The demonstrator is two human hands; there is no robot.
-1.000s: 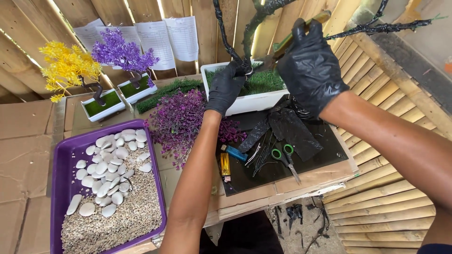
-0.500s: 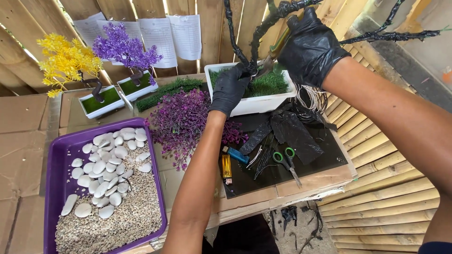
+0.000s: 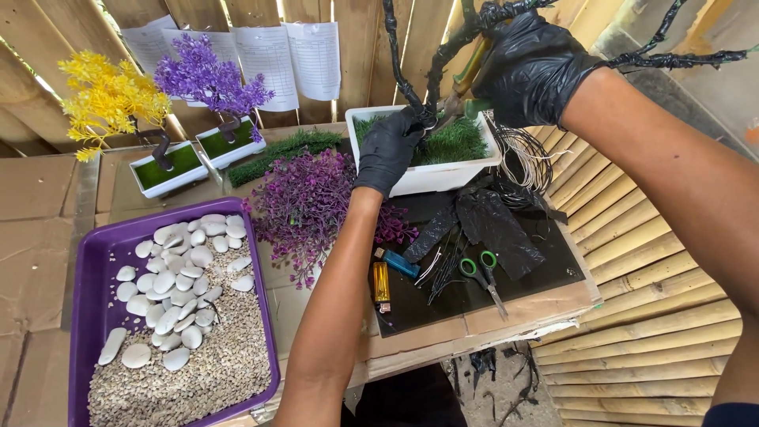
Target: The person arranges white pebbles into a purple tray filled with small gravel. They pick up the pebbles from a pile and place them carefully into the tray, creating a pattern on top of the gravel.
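Your left hand [image 3: 389, 150], in a black glove, was closed around the base of the black wire tree trunk [image 3: 411, 79], right where it met the green turf in the white planter [image 3: 427, 178]. Your right hand [image 3: 528, 69], gloved too, was clamped around the handles of a pair of pliers [image 3: 462, 95], whose nose sat at the trunk just beside your left fingers. The planter stood at the back of the tabletop [image 3: 506, 312], with a coil of thin wire [image 3: 526, 158] just to its right. In front of it lay purple foliage [image 3: 308, 202], a yellow lighter [image 3: 381, 282], a blue lighter [image 3: 398, 262] and green-handled scissors [image 3: 482, 273] on the dark mat. Off to your left sat the purple tray [image 3: 91, 261] of white pebbles and gravel, and behind it the finished yellow tree [image 3: 107, 99] and purple tree [image 3: 209, 79] in their small planters.
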